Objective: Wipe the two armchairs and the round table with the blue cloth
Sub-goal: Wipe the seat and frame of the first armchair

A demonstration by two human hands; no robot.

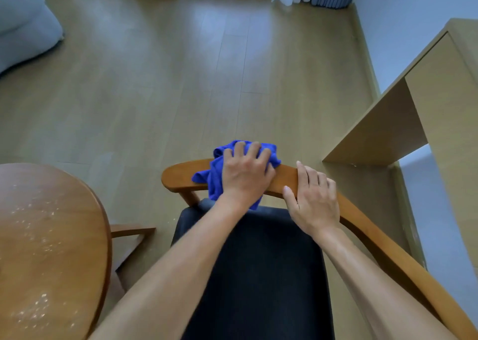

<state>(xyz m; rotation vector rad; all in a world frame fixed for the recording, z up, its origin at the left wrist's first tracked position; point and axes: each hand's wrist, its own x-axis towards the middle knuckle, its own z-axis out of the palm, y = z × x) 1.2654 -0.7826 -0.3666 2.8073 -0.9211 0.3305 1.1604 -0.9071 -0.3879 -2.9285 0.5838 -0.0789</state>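
Both hands sat on the armchair [362, 218] rail: your left hand [245, 174] pressed the cloth [214, 174] with spread fingers; your right hand [314, 200] lay flat beside it, along the rail's axis.

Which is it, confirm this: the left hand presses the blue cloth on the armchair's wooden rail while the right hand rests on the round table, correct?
Not quite. In the head view the right hand rests on the armchair's wooden rail, beside the left hand pressing the blue cloth, not on the round table.
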